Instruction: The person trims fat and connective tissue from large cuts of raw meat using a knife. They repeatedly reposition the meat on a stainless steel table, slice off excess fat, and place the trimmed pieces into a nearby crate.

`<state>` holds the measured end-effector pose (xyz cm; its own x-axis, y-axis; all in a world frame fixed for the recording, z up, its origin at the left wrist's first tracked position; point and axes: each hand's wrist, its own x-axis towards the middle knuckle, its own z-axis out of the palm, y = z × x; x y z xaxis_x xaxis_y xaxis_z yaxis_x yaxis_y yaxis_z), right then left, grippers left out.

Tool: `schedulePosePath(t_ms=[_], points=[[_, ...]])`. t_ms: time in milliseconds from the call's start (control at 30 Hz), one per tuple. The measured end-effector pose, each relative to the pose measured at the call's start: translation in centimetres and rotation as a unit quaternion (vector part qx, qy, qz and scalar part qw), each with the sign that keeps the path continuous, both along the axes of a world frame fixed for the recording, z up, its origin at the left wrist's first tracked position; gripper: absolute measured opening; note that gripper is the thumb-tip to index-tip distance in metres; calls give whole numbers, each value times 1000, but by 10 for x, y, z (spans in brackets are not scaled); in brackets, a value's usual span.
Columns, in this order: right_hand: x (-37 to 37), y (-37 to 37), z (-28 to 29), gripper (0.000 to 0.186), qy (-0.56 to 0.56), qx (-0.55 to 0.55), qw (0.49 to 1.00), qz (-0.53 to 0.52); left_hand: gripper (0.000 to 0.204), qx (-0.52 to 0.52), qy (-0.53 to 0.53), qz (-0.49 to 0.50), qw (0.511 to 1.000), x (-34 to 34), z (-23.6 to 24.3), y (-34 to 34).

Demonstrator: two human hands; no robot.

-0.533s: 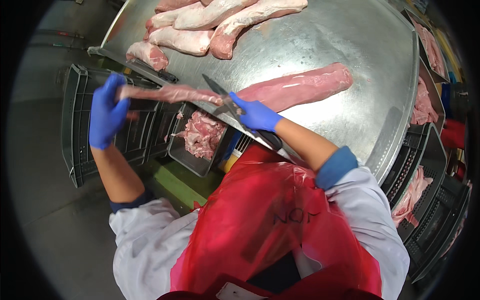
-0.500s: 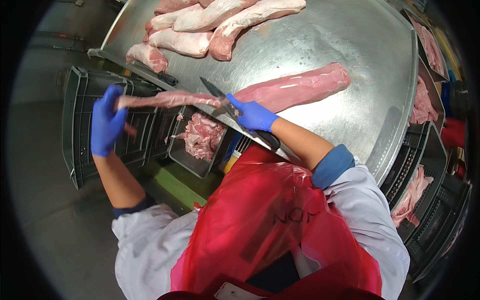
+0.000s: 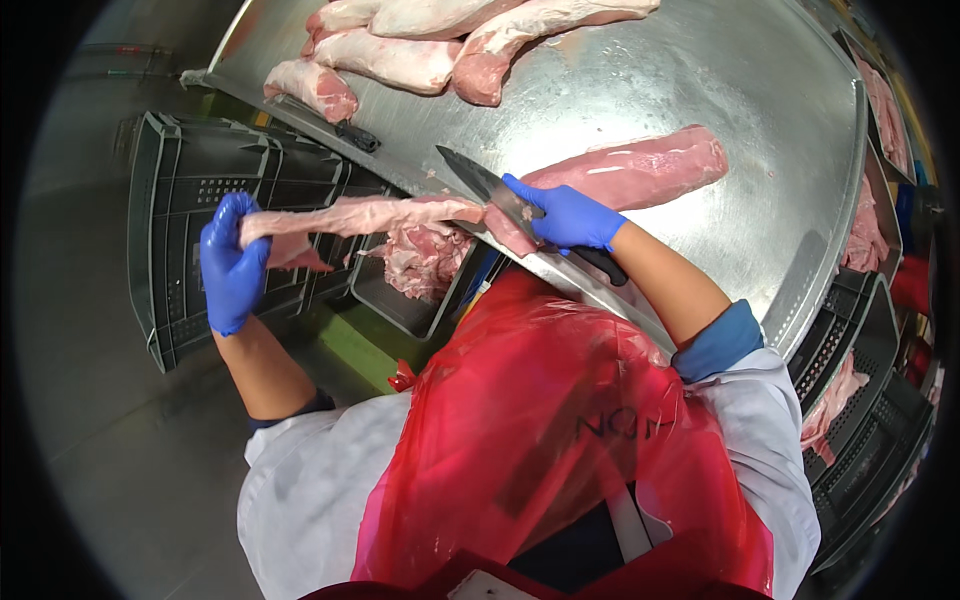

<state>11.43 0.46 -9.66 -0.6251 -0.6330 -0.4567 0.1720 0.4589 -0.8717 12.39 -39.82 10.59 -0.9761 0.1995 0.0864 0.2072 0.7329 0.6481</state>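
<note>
A long pink pork loin (image 3: 640, 172) lies on the steel table (image 3: 700, 80) near its front edge. My right hand (image 3: 562, 212), in a blue glove, grips a black-handled knife (image 3: 482, 185) whose blade rests at the loin's near end. My left hand (image 3: 232, 262), also gloved in blue, pulls a long strip of trimmed meat (image 3: 350, 215) taut out to the left, away from the table edge. The strip still joins the loin beside the blade. I wear a red plastic apron (image 3: 540, 440) over a white coat.
Several more loins (image 3: 400, 50) lie at the table's far left. A metal tray of trimmings (image 3: 425, 265) sits below the table edge. A dark plastic crate (image 3: 190, 200) stands at the left. Crates with meat (image 3: 860, 240) are stacked at the right.
My left hand has pulled the strip a little further left and lower. The knife stays at the loin's end.
</note>
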Motion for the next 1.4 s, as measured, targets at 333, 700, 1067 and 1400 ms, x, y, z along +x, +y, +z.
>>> schedulePosePath(t_ms=[333, 700, 1067, 1400], points=[[51, 50, 36, 78, 44, 49, 980, 189, 30, 207, 125, 19, 970, 1, 33, -34], [-40, 165, -68, 78, 135, 28, 838, -528, 21, -282, -78, -214, 932, -36, -165, -6], [-16, 169, -87, 75, 120, 63, 743, -655, 38, 85, -322, -326, 885, -174, -329, 415], [13, 174, -90, 82, 66, -18, 707, -704, 23, -32, -233, -451, 861, -169, -303, 438]])
